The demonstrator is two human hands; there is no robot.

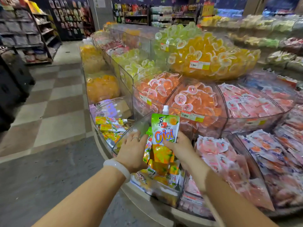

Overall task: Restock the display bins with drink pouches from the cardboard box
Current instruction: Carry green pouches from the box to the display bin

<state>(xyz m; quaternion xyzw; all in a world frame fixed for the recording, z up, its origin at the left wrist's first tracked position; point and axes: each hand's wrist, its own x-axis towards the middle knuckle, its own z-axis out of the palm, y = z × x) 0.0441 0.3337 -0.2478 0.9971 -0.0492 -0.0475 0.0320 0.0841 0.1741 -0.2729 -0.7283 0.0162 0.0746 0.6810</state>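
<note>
A: Shop aisle, checkered floor, tiered clear display bins (227, 112) of jelly cups and sachets. Cardboard box not in view.

B: And the hands?

A: Right hand (177, 147) pinches an orange-and-green drink pouch (164, 133) at mid-body, thumb across the front, cap up, label facing the aisle. Probably held upright so it stands face-out.

B: Left?

A: Left hand (133, 149), white bangle (118, 167) at the wrist, lies with fingers fairly straight against a second pouch (148, 145) just behind the first. Looks like steadying the row, not gripping.

B: Where does it go?

A: Front lower bin (124, 138), directly below both hands, already holding matching pouches (157, 171). More lie in the bin to the left.

B: Stage?

A: Mid-placement, judging by the pouch hovering above the pile.
</note>
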